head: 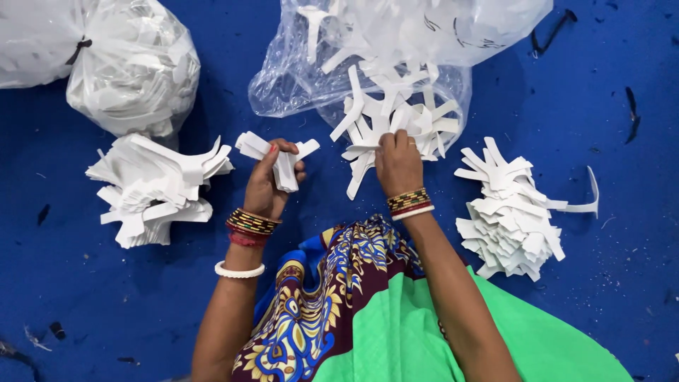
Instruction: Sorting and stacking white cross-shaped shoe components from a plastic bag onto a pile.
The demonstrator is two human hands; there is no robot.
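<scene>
My left hand (269, 180) is shut on a small stack of white paper cutouts (279, 157), held upright above the blue surface. My right hand (397, 164) reaches forward, its fingers closed on pieces in a loose heap of white cutouts (392, 120) that spills from an open clear plastic bag (297, 78). Both wrists carry coloured bangles. A neat pile of the same cutouts (152, 187) lies left of my left hand, and another pile (511, 212) lies right of my right arm.
A tied clear bag full of white cutouts (127, 64) sits at the top left. The blue floor (608, 141) carries small dark scraps. My patterned and green clothing (368, 311) fills the bottom centre.
</scene>
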